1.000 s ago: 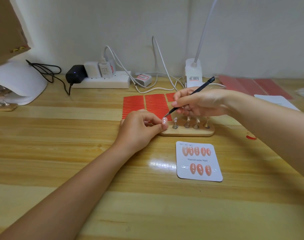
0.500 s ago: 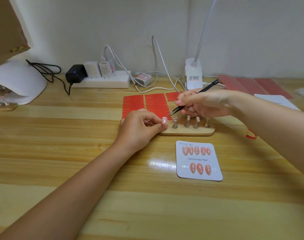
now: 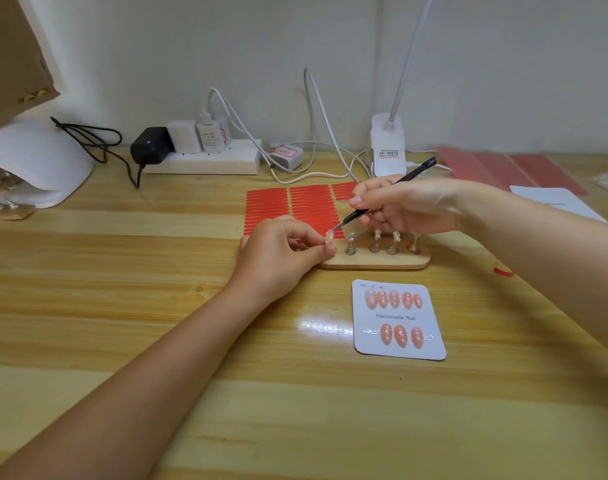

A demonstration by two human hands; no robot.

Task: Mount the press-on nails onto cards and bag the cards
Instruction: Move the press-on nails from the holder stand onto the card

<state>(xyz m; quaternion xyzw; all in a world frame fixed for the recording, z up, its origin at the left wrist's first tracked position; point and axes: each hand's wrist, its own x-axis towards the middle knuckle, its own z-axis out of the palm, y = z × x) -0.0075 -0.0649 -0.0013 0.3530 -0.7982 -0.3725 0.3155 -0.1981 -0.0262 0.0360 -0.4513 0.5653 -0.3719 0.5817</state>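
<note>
This looks like a small nail-making desk at home. A wooden table sits by a white wall, with a nail lamp, a power strip and red sticky strips.

Eight nails mounted on one card, four metal stands on one wooden base

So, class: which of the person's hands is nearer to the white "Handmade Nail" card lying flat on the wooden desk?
Left. The left hand lies up and left of the white card, while the right hand is farther back, beyond the wooden nail stand.
</note>
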